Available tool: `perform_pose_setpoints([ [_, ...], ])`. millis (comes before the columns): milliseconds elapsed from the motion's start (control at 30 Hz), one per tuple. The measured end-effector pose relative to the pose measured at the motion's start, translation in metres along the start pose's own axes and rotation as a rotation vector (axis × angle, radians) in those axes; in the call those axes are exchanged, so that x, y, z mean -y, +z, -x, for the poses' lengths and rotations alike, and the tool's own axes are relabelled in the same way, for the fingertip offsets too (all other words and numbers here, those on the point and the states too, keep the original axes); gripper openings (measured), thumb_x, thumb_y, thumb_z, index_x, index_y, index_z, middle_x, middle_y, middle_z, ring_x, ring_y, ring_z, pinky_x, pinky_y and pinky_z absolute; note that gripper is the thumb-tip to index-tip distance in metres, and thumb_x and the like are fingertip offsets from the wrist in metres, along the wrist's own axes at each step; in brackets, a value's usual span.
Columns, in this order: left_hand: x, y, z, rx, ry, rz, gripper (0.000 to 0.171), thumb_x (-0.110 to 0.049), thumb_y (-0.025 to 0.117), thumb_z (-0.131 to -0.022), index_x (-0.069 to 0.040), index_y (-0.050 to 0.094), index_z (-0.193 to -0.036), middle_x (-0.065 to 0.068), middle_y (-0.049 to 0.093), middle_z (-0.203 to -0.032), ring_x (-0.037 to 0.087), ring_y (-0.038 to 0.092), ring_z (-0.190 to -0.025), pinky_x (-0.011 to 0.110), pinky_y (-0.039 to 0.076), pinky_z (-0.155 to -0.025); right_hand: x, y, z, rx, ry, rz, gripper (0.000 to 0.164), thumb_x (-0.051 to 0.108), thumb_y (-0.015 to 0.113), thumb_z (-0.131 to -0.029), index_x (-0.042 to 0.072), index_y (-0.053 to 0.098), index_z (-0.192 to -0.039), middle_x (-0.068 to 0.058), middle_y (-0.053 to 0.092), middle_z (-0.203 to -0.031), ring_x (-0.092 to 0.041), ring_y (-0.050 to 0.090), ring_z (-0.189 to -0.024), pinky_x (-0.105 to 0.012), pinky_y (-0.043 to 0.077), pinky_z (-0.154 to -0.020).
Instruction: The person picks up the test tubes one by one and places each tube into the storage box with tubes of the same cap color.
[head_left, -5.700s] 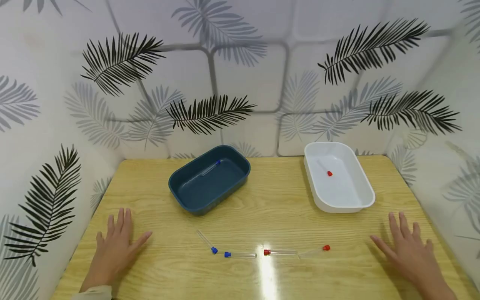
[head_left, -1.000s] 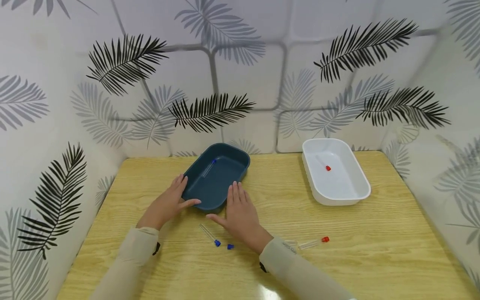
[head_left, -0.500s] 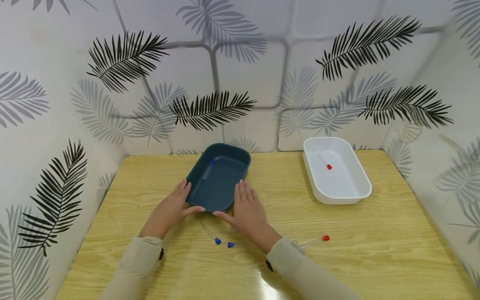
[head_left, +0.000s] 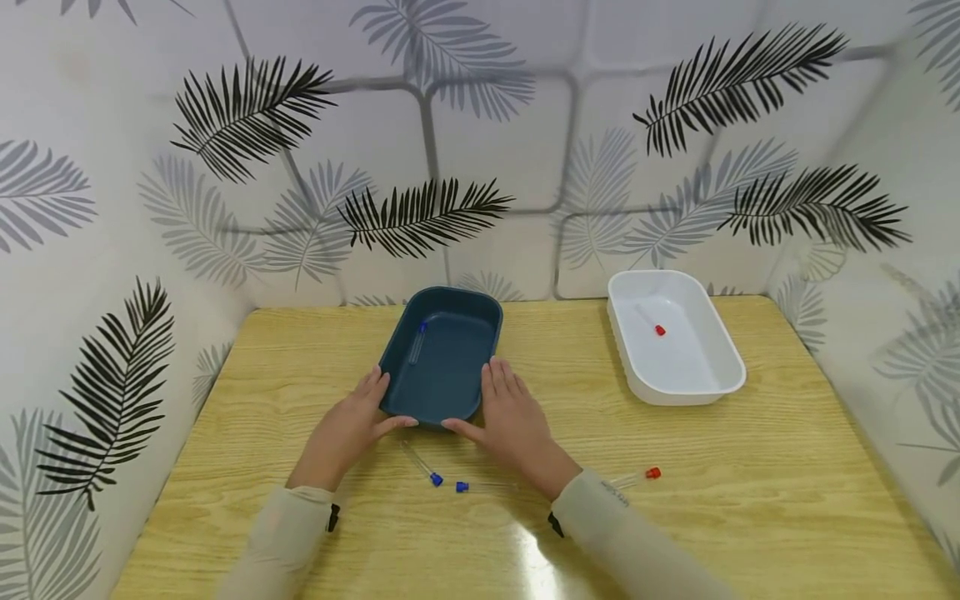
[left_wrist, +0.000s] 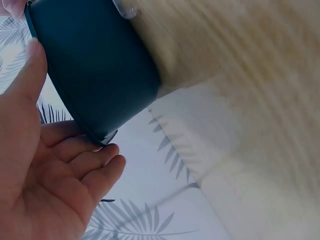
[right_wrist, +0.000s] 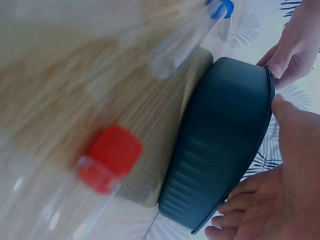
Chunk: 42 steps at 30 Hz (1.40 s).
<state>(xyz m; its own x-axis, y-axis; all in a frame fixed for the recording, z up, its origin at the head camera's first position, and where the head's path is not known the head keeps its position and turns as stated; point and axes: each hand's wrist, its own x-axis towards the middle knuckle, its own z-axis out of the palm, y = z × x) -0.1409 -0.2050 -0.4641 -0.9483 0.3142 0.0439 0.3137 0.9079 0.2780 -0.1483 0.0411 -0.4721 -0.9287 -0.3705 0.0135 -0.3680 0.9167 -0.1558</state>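
Head view: left hand and right hand — thumbs spread — touch the blue tray.

Wood-grain table: bright glare patch at near edge. White tray: right side of table, near back wall, upright; red-capped tube lying inside. Blue-capped tube: on table, slanted. Second blue-capped tube: beside it, lying crosswise, cap to left. Another red-capped tube: on table, cap to right, partly hidden. Wall covering: pale, black leaf prints, grey leaf prints.
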Motion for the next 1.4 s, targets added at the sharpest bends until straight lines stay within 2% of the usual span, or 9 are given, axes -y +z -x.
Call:
perform_pose_setpoints([
  [233, -0.007, 0.009, 0.006, -0.118, 0.032, 0.000, 0.080, -0.052, 0.057, -0.085, 0.002, 0.037, -0.140, 0.024, 0.032, -0.143, 0.039, 0.046, -0.119, 0.045, 0.047, -0.087, -0.013, -0.002, 0.001, -0.013, -0.032, -0.006, 0.100, 0.076, 0.025, -0.084, -0.004, 0.023, -0.145, -0.018, 0.019, -0.151, -0.028, 0.012, -0.140, -0.040, 0.016, -0.111],
  [500, -0.018, 0.013, 0.014, -0.145, 0.051, 0.033, 0.074, -0.046, 0.058, -0.087, -0.001, 0.037, -0.141, 0.021, 0.033, -0.144, 0.038, 0.050, -0.116, 0.043, 0.048, -0.084, -0.025, -0.005, 0.003, -0.035, -0.034, -0.030, 0.081, 0.060, 0.034, -0.093, -0.004, 0.029, -0.142, -0.020, 0.025, -0.148, -0.030, 0.018, -0.138, -0.040, 0.019, -0.110],
  [733, -0.024, 0.018, 0.017, -0.212, 0.118, 0.031, 0.063, -0.037, 0.058, -0.090, 0.000, 0.041, -0.139, 0.021, 0.039, -0.140, 0.033, 0.043, -0.125, 0.042, 0.047, -0.087, -0.032, -0.005, 0.004, -0.039, -0.014, -0.051, 0.073, 0.052, 0.040, -0.095, -0.003, 0.030, -0.143, -0.018, 0.025, -0.149, -0.029, 0.017, -0.139, -0.040, 0.019, -0.110],
  [933, -0.035, 0.022, 0.018, -0.235, 0.145, 0.016, 0.059, -0.032, 0.060, -0.090, 0.002, 0.044, -0.136, 0.020, 0.044, -0.137, 0.032, 0.043, -0.125, 0.041, 0.049, -0.084, -0.044, -0.005, 0.004, -0.055, -0.035, -0.049, 0.067, 0.045, 0.041, -0.097, -0.003, 0.031, -0.142, -0.018, 0.028, -0.148, -0.028, 0.019, -0.138, -0.039, 0.018, -0.110],
  [1033, -0.039, 0.024, 0.019, -0.250, 0.161, -0.015, 0.055, -0.030, 0.058, -0.092, 0.002, 0.045, -0.135, 0.020, 0.044, -0.137, 0.032, 0.045, -0.123, 0.038, 0.051, -0.080, -0.049, -0.005, 0.005, -0.070, -0.045, -0.057, 0.065, 0.043, 0.042, -0.097, -0.004, 0.032, -0.142, -0.017, 0.029, -0.147, -0.028, 0.020, -0.138, -0.039, 0.019, -0.110],
  [1133, -0.042, 0.026, 0.020, -0.254, 0.159, -0.017, 0.053, -0.029, 0.056, -0.094, 0.002, 0.044, -0.136, 0.020, 0.043, -0.138, 0.032, 0.045, -0.123, 0.038, 0.051, -0.080, -0.052, -0.004, 0.005, -0.088, -0.056, -0.064, 0.064, 0.042, 0.042, -0.098, -0.004, 0.033, -0.141, -0.018, 0.030, -0.147, -0.028, 0.021, -0.138, -0.038, 0.020, -0.110],
  [1400, -0.040, 0.030, 0.024, -0.181, 0.130, -0.005, 0.057, -0.033, 0.049, -0.097, 0.001, 0.037, -0.141, 0.018, 0.034, -0.144, 0.029, 0.034, -0.132, 0.040, 0.045, -0.090, -0.050, -0.002, 0.012, -0.148, -0.078, -0.083, 0.063, 0.041, 0.043, -0.097, -0.005, 0.036, -0.139, -0.019, 0.034, -0.144, -0.029, 0.025, -0.136, -0.039, 0.027, -0.107],
])
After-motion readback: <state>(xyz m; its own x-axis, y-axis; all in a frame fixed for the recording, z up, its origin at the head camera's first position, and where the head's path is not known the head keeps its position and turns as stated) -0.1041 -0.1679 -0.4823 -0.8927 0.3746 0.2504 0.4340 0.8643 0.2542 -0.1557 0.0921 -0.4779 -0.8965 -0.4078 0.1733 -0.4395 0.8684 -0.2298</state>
